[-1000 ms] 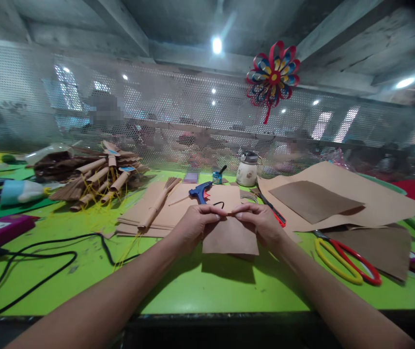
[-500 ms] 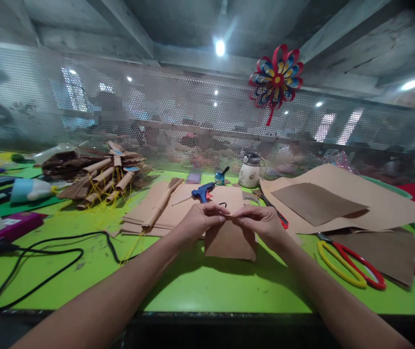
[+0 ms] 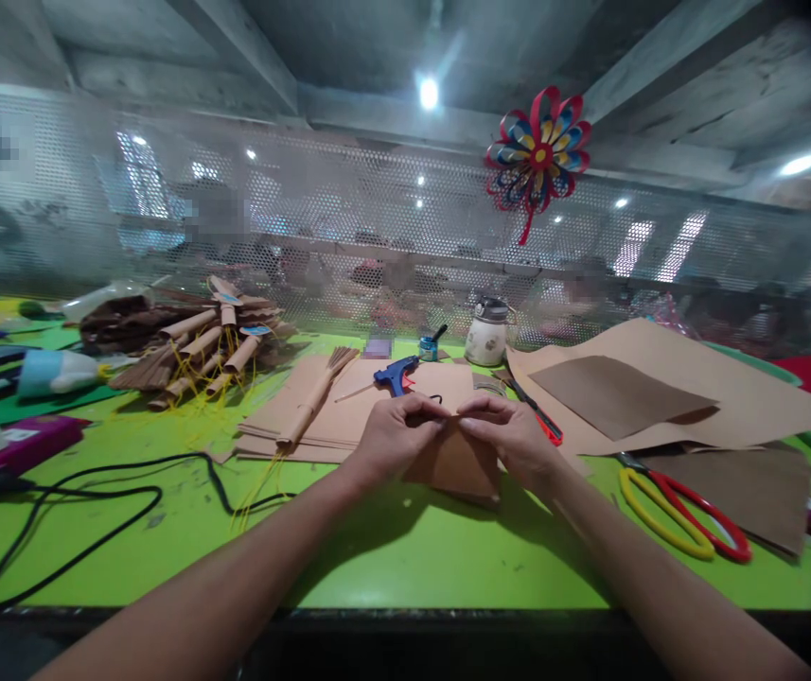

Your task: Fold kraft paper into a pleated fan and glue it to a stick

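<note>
Between my hands hangs a piece of brown kraft paper, its upper edge pinched and its lower part slanting down over the green table. My left hand grips that edge from the left with thumb and forefinger. From the right, my right hand pinches the same edge close to the left fingertips. Just behind the hands, a blue glue gun lies on a stack of kraft paper sheets. A rolled paper piece with a fringed end rests on the stack's left side.
Several rolled paper pieces with yellow strings are heaped at the left, near a black cable. Scissors with yellow and red handles, large paper sheets and a red-and-black cutter lie at the right. A white jar stands behind.
The paper between my hands has tilted and turned darker in shade, its lower left corner shifting inward. Both hands keep pinching its upper edge, with fingers slightly moved.
</note>
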The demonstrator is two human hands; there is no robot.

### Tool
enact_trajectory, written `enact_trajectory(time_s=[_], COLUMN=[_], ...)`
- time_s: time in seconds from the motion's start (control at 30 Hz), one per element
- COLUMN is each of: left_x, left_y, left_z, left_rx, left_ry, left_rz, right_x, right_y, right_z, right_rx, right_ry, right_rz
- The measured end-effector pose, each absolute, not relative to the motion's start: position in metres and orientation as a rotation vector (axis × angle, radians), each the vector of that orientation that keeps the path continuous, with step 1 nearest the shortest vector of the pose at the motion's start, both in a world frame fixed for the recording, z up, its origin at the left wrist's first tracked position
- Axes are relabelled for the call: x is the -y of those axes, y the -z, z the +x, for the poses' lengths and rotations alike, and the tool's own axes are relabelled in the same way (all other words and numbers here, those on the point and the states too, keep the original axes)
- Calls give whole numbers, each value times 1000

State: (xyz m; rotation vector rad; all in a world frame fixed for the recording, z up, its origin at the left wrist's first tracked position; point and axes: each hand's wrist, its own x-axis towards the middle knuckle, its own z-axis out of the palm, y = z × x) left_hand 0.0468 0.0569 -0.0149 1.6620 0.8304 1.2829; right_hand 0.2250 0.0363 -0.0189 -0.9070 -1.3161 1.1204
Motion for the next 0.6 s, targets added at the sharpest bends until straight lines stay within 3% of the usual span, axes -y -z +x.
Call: enact_trajectory(time_s=[0.6], left_x=[-63], left_y=[18], left_z=[38], left_rx=[-671], left_ry=[-1014], left_rz=[1364], right_x=[-37], right_y=[19], right_z=[231], right_rx=[1378], right_ry=[-1097], right_rz=[-801])
